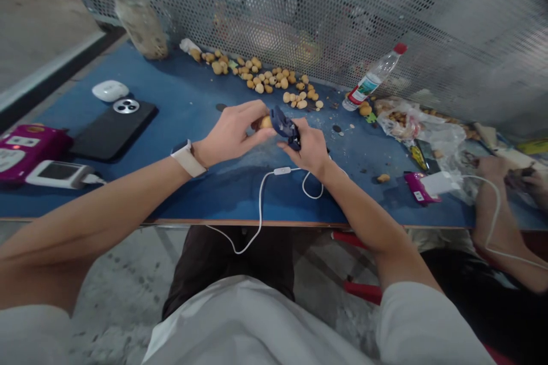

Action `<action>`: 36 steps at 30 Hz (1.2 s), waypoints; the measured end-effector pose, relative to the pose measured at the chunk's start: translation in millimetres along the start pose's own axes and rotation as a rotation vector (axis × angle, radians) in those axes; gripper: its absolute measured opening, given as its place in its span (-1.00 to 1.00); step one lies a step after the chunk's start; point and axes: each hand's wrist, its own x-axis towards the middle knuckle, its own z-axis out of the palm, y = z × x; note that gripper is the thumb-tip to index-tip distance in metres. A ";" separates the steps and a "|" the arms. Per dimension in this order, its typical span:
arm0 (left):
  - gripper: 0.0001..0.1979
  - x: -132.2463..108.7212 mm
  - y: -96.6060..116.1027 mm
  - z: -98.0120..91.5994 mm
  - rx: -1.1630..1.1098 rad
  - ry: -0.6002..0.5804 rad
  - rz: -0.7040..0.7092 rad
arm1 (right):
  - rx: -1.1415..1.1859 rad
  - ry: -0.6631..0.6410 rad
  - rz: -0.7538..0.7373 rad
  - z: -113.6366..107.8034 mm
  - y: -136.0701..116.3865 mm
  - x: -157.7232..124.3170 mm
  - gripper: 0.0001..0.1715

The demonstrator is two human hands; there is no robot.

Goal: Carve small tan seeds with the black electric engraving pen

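Note:
My left hand [233,132] pinches a small tan rounded piece [266,122] between thumb and fingers. It looks like the pieces heaped at the back of the table, perhaps small gourds or nuts. Wrapped around a dark blue hand tool [282,124] is my right hand [311,147]; the tool's exact kind cannot be made out. Tool and piece meet, or nearly so, above the blue table [222,194]. A white cord [262,194] with an inline switch [282,171] runs close below my right hand and over the front edge.
Many tan pieces [274,78] lie along the perforated metal panel [205,5]. At left are a black phone [113,131], a white case [110,90] and a purple power strip [29,151]. A bottle [368,86] and plastic bag [440,131] stand right, near another person's hand [491,168].

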 end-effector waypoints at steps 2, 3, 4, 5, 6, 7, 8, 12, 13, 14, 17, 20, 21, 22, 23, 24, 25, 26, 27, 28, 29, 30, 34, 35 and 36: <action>-0.27 -0.2 2.5 2.1 0.000 0.004 -0.005 | 0.060 0.069 -0.024 -3.3 1.7 -0.3 -0.02; -0.28 -0.4 3.0 2.8 -0.003 0.005 -0.014 | 0.086 0.093 -0.030 -5.4 3.2 -0.2 0.00; -0.29 -0.7 3.0 3.2 -0.013 0.005 -0.023 | 0.098 0.106 -0.037 -7.7 5.1 0.1 0.02; -0.32 -1.1 2.4 3.5 -0.028 0.004 -0.030 | 0.096 0.109 -0.046 -10.1 7.2 0.6 0.03; -0.36 -1.8 1.3 3.8 -0.048 0.002 -0.035 | 0.081 0.104 -0.061 -12.3 9.1 1.4 0.04; -0.41 -2.7 -0.2 4.1 -0.068 0.002 -0.040 | 0.060 0.092 -0.077 -14.3 10.6 2.4 0.06; -0.46 -3.8 -1.8 4.4 -0.083 0.005 -0.049 | 0.037 0.077 -0.092 -15.9 11.3 3.5 0.08; -0.53 -7.8 -6.5 5.1 -0.041 0.056 -0.078 | -0.021 -0.016 -0.083 -17.9 5.2 7.5 0.11; -0.54 -8.1 -6.7 4.9 -0.015 0.072 -0.057 | -0.026 -0.036 -0.073 -17.6 2.4 8.3 0.11; -0.54 -8.1 -6.3 4.6 0.012 0.087 -0.023 | -0.029 -0.049 -0.064 -17.3 -0.4 8.8 0.12; -0.52 -6.3 -3.0 3.6 0.075 0.136 0.088 | -0.039 -0.058 -0.044 -16.1 -6.2 9.2 0.11; -0.49 -4.7 1.6 3.4 0.108 0.165 0.120 | -0.047 -0.056 -0.030 -14.9 -7.6 8.2 0.10; -0.47 -4.6 3.0 3.4 0.113 0.166 0.110 | -0.047 -0.055 -0.028 -14.4 -7.5 7.9 0.10; -0.45 -4.6 4.0 3.3 0.117 0.161 0.090 | -0.046 -0.052 -0.028 -13.8 -7.3 7.5 0.09; -0.44 -4.7 4.7 3.0 0.120 0.149 0.065 | -0.045 -0.049 -0.029 -13.1 -7.1 7.3 0.09; -0.43 -4.7 5.0 2.4 0.120 0.134 0.041 | -0.045 -0.045 -0.031 -12.2 -6.9 7.0 0.08; -0.43 -4.7 5.0 1.5 0.120 0.115 0.028 | -0.047 -0.043 -0.032 -11.1 -6.8 6.8 0.08; -0.45 -4.5 4.8 0.4 0.118 0.095 0.032 | -0.049 -0.041 -0.034 -9.9 -6.7 6.7 0.07; -0.47 -4.1 4.4 -1.0 0.119 0.077 0.050 | -0.053 -0.040 -0.038 -8.5 -6.7 6.5 0.07; -0.49 -3.6 4.0 -2.6 0.121 0.060 0.074 | -0.057 -0.041 -0.044 -7.0 -6.8 6.3 0.06; -0.49 -3.0 3.6 -4.5 0.125 0.048 0.094 | -0.060 -0.043 -0.051 -5.6 -7.0 6.2 0.05; -0.49 -2.1 3.5 -6.4 0.129 0.035 0.106 | -0.062 -0.046 -0.056 -4.2 -7.3 6.0 0.04; -0.52 2.0 4.6 -13.7 0.108 -0.011 0.116 | -0.065 -0.073 -0.047 -2.0 -8.6 5.7 0.00; -0.53 3.0 4.9 -14.9 0.098 -0.017 0.125 | -0.068 -0.078 -0.043 -2.2 -8.8 5.7 0.01; -0.52 4.0 5.0 -15.6 0.091 -0.020 0.133 | -0.073 -0.079 -0.041 -2.7 -8.8 5.8 0.03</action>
